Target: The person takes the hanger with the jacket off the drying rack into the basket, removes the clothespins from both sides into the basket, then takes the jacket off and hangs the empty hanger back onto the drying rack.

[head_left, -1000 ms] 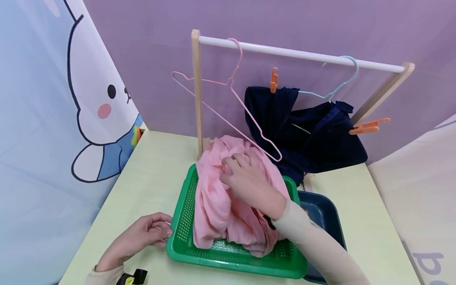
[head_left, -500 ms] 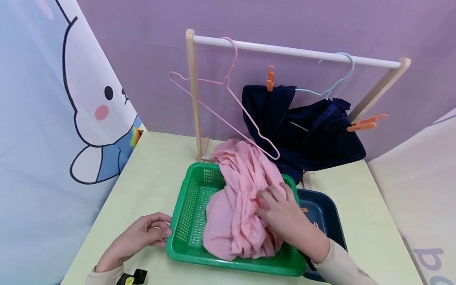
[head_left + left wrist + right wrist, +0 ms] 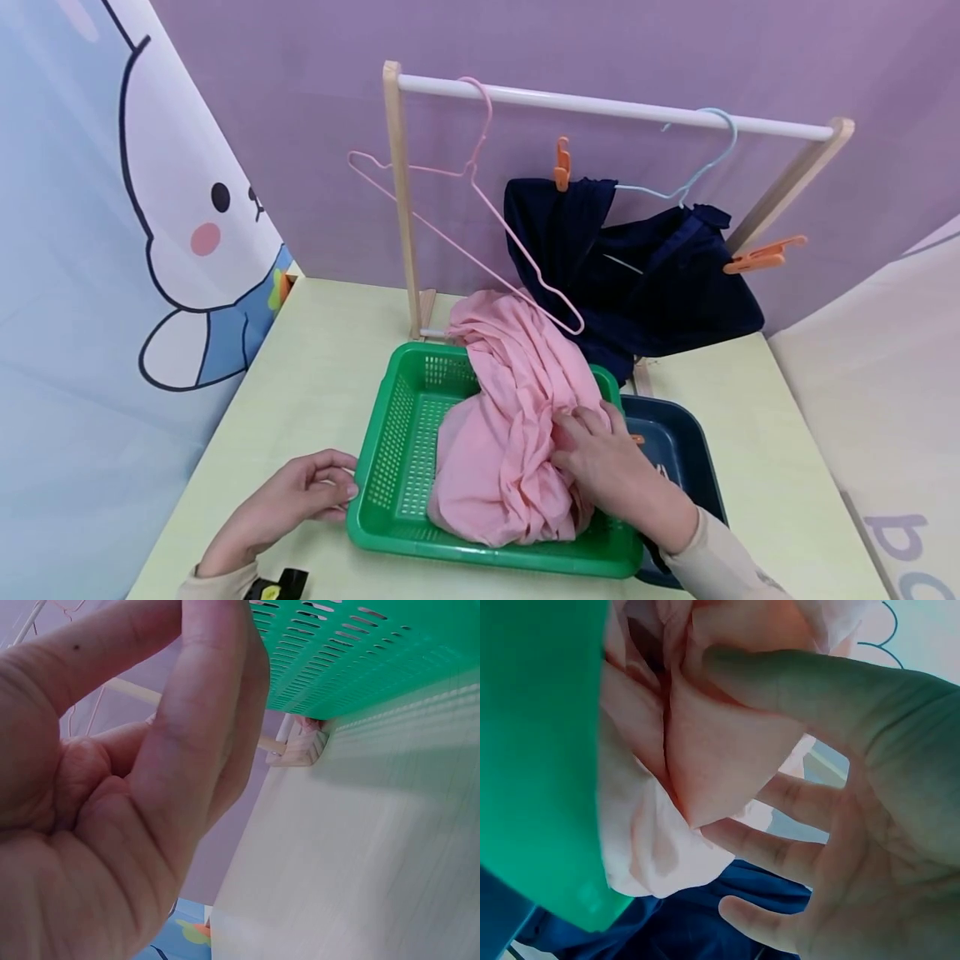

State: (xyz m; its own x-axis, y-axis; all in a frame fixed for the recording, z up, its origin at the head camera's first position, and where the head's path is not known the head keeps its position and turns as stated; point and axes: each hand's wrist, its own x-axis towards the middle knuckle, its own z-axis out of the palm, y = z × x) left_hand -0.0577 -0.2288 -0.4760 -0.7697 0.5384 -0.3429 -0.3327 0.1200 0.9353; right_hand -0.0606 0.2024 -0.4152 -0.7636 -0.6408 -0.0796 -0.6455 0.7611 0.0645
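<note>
In the head view, a crumpled pink cloth (image 3: 517, 450) lies in the green basket (image 3: 375, 525) and spills over its far rim. My right hand (image 3: 607, 467) holds a fold of it near the basket's right side. The right wrist view has the thumb (image 3: 765, 679) on the near face of the cloth (image 3: 727, 757), with fingers behind it. My left hand (image 3: 303, 496) touches the basket's left rim from outside, its fingers loosely bent. In the left wrist view they stand by the perforated wall (image 3: 322, 660); their tips are partly cut off.
Behind the basket stands a rack with a white rail (image 3: 585, 100). A bare pink hanger (image 3: 480, 171) and a blue hanger (image 3: 697, 171) with dark navy cloth (image 3: 637, 283) hang there. Orange clips (image 3: 562, 165) grip that cloth. A dark tray (image 3: 678, 442) holding small clips sits at right.
My right hand has moved from the top of the pink cloth toward the basket's right side, drawing the cloth rightward. The basket's left part is now uncovered. The left hand stays at the rim.
</note>
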